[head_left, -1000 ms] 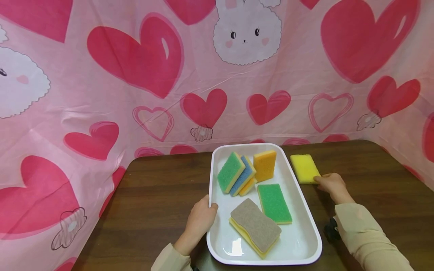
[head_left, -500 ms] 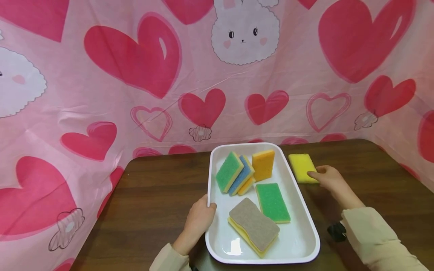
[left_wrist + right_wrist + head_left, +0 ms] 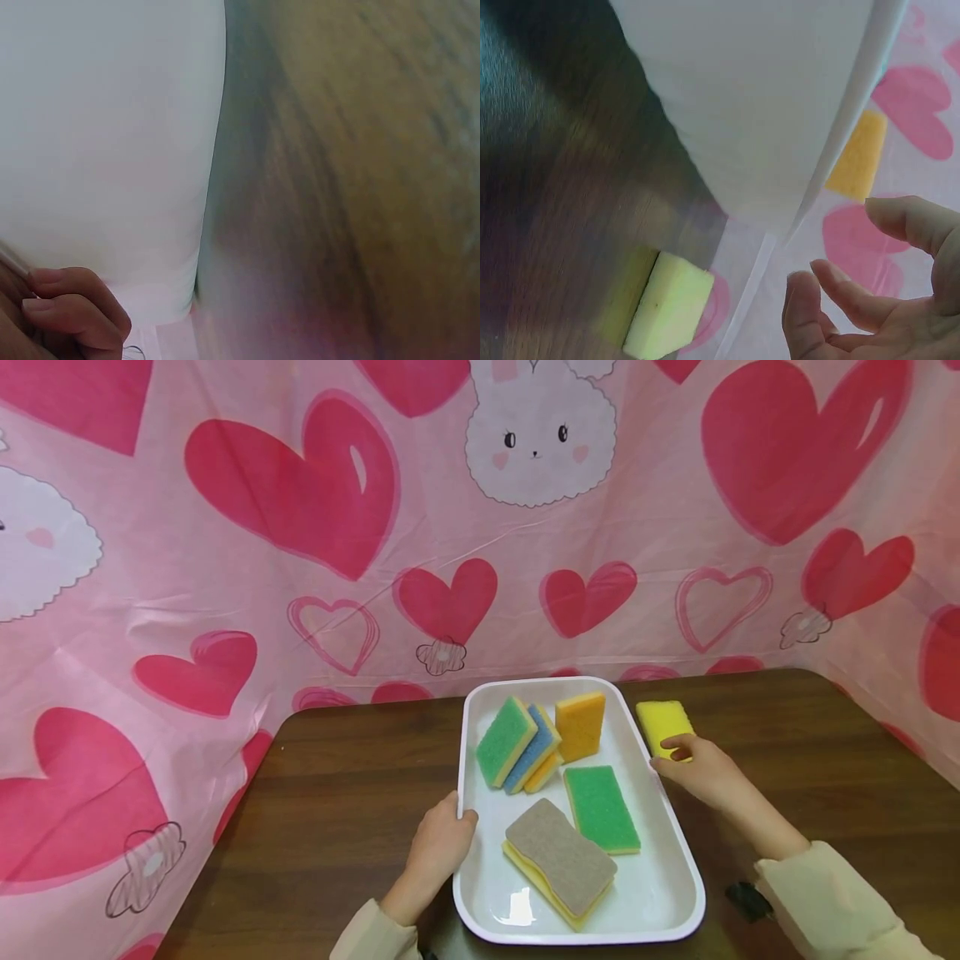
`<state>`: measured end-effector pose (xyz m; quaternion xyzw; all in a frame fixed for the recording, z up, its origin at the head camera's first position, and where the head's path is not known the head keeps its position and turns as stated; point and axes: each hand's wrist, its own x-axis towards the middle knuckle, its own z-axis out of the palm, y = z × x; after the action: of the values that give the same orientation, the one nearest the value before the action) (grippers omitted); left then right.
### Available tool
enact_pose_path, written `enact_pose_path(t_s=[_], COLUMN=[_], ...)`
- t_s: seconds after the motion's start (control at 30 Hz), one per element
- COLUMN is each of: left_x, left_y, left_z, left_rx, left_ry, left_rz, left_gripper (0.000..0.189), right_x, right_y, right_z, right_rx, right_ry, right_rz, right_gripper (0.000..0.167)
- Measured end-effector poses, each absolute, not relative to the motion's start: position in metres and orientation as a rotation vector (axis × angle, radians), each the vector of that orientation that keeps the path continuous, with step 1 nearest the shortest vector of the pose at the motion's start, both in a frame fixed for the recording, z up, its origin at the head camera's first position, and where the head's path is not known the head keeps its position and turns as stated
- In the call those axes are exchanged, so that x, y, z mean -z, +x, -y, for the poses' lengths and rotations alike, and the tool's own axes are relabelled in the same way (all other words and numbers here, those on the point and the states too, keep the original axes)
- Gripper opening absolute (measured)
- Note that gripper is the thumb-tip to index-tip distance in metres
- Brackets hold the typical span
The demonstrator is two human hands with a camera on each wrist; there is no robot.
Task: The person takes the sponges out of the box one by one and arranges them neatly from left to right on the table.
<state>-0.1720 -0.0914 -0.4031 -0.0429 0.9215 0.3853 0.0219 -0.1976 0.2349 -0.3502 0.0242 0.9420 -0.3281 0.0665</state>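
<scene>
A white tray (image 3: 651, 897) of sponges lies on the brown table. My left hand (image 3: 441, 837) grips its left rim, fingers curled over the edge in the left wrist view. My right hand (image 3: 701, 768) is at the tray's right rim, thumb close to it, fingers bent and apart with nothing between them in the right wrist view. Just beyond that hand, a yellow sponge (image 3: 663, 722) rests on the table, partly hidden. In the tray are a grey-topped sponge (image 3: 561, 857), a flat green sponge (image 3: 602, 810) and an upright orange sponge (image 3: 580, 728).
At the tray's far left, a green sponge (image 3: 506, 742), a blue sponge (image 3: 534, 752) and an orange sponge (image 3: 544, 773) lean together. A pink cloth (image 3: 330, 527) printed with hearts hangs behind the wooden table (image 3: 352, 777).
My right hand has let go of the yellow sponge's near edge and moved left to the tray's right rim. The left hand keeps its grip, and the sponges stay in place.
</scene>
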Motion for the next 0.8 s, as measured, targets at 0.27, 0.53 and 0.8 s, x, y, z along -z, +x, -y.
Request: enact_pose_path(t_s=[0.27, 0.53, 0.8], left_x=[0.402, 0.403, 0.403], left_y=[-0.172, -0.172, -0.171], left_z=[0.092, 0.092, 0.092], left_rx=[-1.193, -1.199, -1.217], left_ry=[-0.138, -0.132, -0.125], left_rz=[-2.853, -2.846, -2.830], left_gripper=[0.032, 0.031, 0.030], right_x=[0.346, 0.353, 0.366], right_y=[-0.184, -0.177, -0.172], right_z=[-0.209, -0.186, -0.174], right_rx=[1.176, 1.155, 1.005], right_ry=[-0.030, -0.117, -0.163], right_rz=[-2.876, -2.857, -2.866], right_gripper=[0.040, 0.036, 0.044])
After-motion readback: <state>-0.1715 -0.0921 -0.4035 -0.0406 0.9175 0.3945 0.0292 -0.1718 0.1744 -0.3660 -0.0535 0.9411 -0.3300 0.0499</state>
